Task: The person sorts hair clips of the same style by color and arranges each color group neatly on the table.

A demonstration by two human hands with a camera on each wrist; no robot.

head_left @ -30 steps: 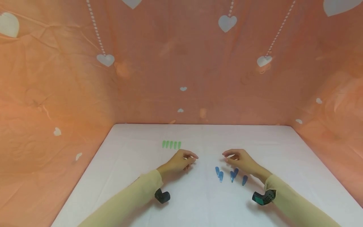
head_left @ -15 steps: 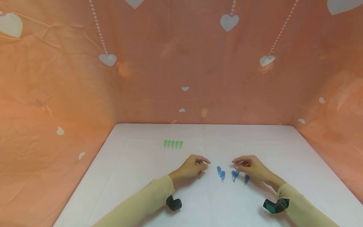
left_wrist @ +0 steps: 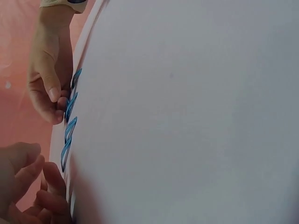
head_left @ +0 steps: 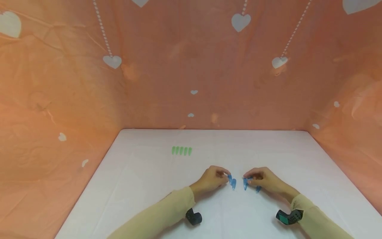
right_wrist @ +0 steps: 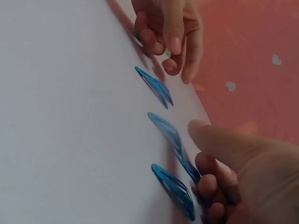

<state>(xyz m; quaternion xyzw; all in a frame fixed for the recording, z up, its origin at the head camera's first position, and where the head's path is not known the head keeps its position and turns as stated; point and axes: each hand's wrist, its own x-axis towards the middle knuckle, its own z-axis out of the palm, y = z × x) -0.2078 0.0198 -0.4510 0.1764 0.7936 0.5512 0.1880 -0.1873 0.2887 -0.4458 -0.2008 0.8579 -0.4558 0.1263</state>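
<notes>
Several blue snap hair clips (head_left: pixel 234 184) lie on the white table. My left hand (head_left: pixel 211 180) hovers at the left pair, its fingers loosely bent beside the nearest clip (left_wrist: pixel 66 154), without a visible grip. My right hand (head_left: pixel 265 179) is over the right-hand clips. In the right wrist view, its thumb stands apart from its fingers, and the fingers touch or nearly touch the far end of a middle blue clip (right_wrist: pixel 170 137). Another blue clip (right_wrist: pixel 173 191) lies beside it. From the head view, the right hand partly covers these clips.
A neat row of green hair clips (head_left: pixel 181 150) lies farther back on the white table (head_left: pixel 143 186), left of centre. Orange cloth (head_left: pixel 179 66) with white hearts forms the back and side walls. Each sleeve carries a black wrist device (head_left: pixel 194 217).
My left hand has moved right and nearer to me, reaching the left pair of blue clips. My right hand has come down and nearer over the right-hand clips. The green row has stayed put.
</notes>
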